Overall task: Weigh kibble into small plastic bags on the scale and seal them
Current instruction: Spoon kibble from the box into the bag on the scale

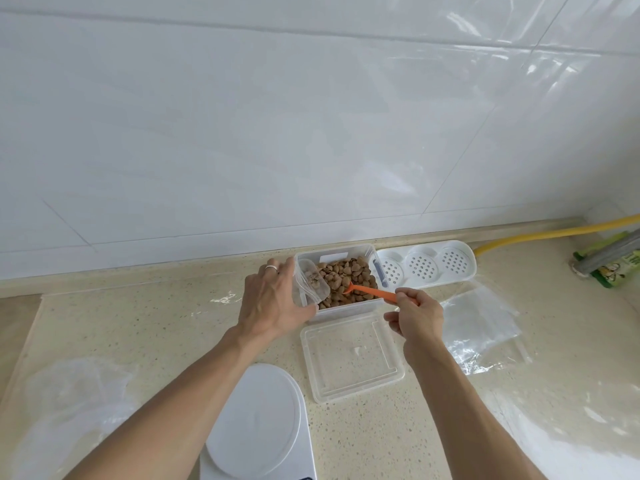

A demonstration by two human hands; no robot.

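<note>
Early stage: left hand [273, 299] grips a small bag [309, 285] holding little kibble; right-hand fingers [403, 296] pinch an orange scoop [370, 291]; lower-centre scale [256, 424] bare, nothing sealed.

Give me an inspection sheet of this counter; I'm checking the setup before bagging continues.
Surface: speckled beige counter, partly under clear film.
Job's things: clear plastic tub of brown kibble; its clear lid lying in front; white scale bare; stack of clear bags.
Clutter: white perforated tray; green packet.
Grippers: left hand holds small clear bag over tub; right hand pinches orange scoop.
Cables: yellow hose.
Surroundings: white tiled wall.
</note>
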